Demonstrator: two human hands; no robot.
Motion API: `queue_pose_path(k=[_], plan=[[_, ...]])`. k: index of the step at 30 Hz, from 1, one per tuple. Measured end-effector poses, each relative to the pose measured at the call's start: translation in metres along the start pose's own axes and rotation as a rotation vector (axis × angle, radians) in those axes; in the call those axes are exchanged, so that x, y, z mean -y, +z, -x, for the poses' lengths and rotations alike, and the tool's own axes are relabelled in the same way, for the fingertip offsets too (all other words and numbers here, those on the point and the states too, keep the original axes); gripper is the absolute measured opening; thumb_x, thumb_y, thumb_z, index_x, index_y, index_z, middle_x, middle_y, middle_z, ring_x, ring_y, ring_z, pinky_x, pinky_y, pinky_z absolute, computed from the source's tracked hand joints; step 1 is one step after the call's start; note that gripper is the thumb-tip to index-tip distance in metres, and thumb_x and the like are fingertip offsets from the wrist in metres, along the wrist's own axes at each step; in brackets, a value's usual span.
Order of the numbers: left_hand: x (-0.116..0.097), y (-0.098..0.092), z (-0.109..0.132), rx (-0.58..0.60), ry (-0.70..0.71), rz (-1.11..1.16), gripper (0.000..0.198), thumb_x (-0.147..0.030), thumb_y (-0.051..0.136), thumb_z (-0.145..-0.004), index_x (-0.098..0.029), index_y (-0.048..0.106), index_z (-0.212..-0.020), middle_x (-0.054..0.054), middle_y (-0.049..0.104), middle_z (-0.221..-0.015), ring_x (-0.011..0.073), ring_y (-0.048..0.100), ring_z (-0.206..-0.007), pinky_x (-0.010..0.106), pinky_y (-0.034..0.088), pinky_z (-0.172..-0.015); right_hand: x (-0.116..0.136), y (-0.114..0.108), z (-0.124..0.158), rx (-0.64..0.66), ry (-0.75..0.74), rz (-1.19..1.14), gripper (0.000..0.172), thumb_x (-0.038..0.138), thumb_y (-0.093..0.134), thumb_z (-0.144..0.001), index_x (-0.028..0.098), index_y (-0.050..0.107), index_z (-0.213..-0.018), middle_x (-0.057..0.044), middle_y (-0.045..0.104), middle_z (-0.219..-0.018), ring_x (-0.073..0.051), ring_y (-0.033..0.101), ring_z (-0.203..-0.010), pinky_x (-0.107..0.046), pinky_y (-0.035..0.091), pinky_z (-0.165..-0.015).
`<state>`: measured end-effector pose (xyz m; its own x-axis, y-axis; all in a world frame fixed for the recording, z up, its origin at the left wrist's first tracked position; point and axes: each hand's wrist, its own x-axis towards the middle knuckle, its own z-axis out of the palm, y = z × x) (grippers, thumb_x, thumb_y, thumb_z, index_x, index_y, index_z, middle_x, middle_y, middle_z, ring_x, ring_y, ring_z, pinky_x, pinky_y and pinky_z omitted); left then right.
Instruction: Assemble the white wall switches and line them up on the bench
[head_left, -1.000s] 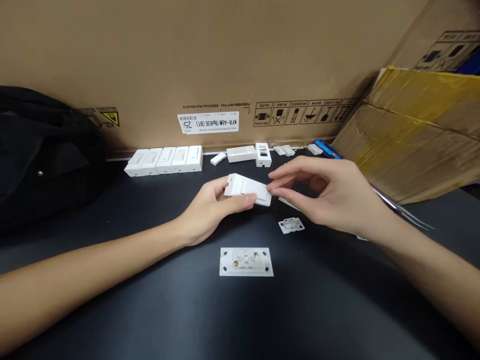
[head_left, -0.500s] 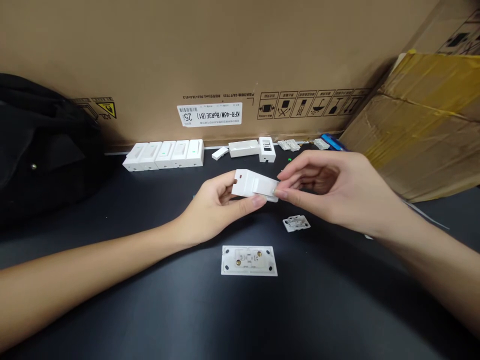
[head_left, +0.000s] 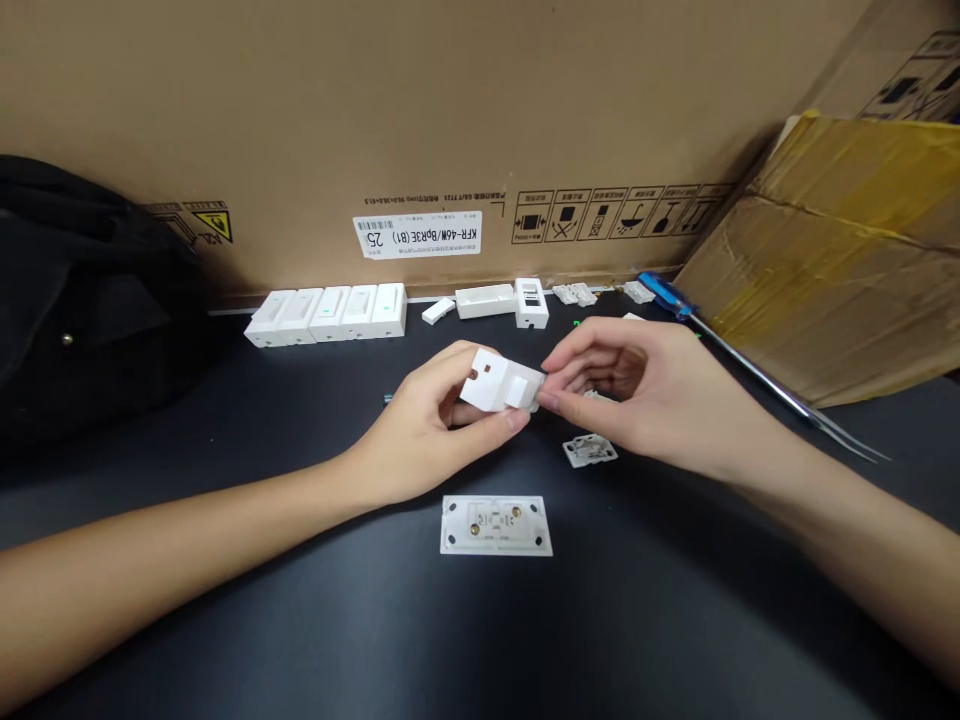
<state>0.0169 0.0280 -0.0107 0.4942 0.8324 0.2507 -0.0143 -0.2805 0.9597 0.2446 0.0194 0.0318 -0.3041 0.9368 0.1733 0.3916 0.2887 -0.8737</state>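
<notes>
A white plastic switch cover (head_left: 498, 383) is held above the black table between both hands. My left hand (head_left: 431, 425) grips its left end with fingers curled under and thumb below. My right hand (head_left: 645, 385) pinches its right end with thumb and fingertips. Below the hands a white base plate (head_left: 496, 525) with two brass screws lies flat on the table. A small white inner part (head_left: 590, 450) lies just under my right hand.
A row of white switches (head_left: 330, 313) and several loose white parts (head_left: 510, 300) line the back by a big cardboard box (head_left: 450, 120). A blue-handled screwdriver (head_left: 739, 360) lies right, beside a taped carton (head_left: 847, 250). A black bag (head_left: 82, 290) sits left.
The cover has been tilted and turned in both hands, its end face now showing. The hands stayed at about the same place above the table.
</notes>
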Motion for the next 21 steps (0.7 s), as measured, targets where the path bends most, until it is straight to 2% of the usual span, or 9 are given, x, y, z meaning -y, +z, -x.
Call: queue_pose_path(k=[4,7,10,14,21], plan=[[-0.002,0.0001,-0.0009,0.008,-0.023,0.015,0.033,-0.031,0.085,-0.087,-0.021,0.072,-0.116,0.007,0.065,-0.122,0.0184,0.065,-0.099,0.025,0.055,-0.081,0.001,0.0033,0.001,0.001,-0.033,0.038,0.015,0.024,0.08,-0.076,0.023,0.068,-0.085,-0.001,0.077,-0.08,-0.017,0.073,-0.069,-0.031,0.063,-0.067],[-0.0044,0.0002,-0.0016,-0.013,-0.095,0.06,0.044,-0.034,0.091,-0.08,-0.02,0.072,-0.117,0.005,0.072,-0.108,0.019,0.066,-0.092,0.026,0.054,-0.078,0.0017,0.0047,0.0015,-0.005,-0.06,0.061,0.013,0.022,0.078,-0.077,0.024,0.068,-0.086,0.0,0.077,-0.08,-0.017,0.072,-0.069,-0.031,0.063,-0.068],[-0.0039,-0.0007,-0.0024,-0.093,-0.14,0.036,0.037,-0.038,0.093,-0.078,-0.018,0.072,-0.1,0.002,0.073,-0.09,0.0169,0.065,-0.08,0.025,0.051,-0.07,0.0021,0.0049,0.0022,-0.012,-0.093,0.066,0.012,0.019,0.076,-0.079,0.024,0.068,-0.087,0.001,0.077,-0.081,-0.015,0.071,-0.07,-0.03,0.063,-0.07],[-0.0005,-0.0016,-0.0028,-0.188,-0.148,0.042,0.035,-0.044,0.091,-0.081,-0.019,0.07,-0.095,0.001,0.076,-0.091,0.0175,0.067,-0.081,0.026,0.052,-0.072,0.0018,0.0045,0.0039,-0.007,-0.124,0.083,0.013,0.017,0.076,-0.079,0.023,0.069,-0.088,0.002,0.076,-0.082,-0.014,0.07,-0.071,-0.029,0.062,-0.07],[-0.0015,-0.0001,-0.0032,-0.181,-0.097,0.056,0.033,-0.039,0.088,-0.085,-0.02,0.062,-0.09,0.0,0.072,-0.087,0.016,0.064,-0.077,0.025,0.048,-0.066,0.0011,0.0056,0.0039,-0.022,-0.096,0.036,0.016,0.021,0.079,-0.08,0.023,0.066,-0.089,-0.001,0.076,-0.084,-0.017,0.071,-0.073,-0.032,0.063,-0.072]])
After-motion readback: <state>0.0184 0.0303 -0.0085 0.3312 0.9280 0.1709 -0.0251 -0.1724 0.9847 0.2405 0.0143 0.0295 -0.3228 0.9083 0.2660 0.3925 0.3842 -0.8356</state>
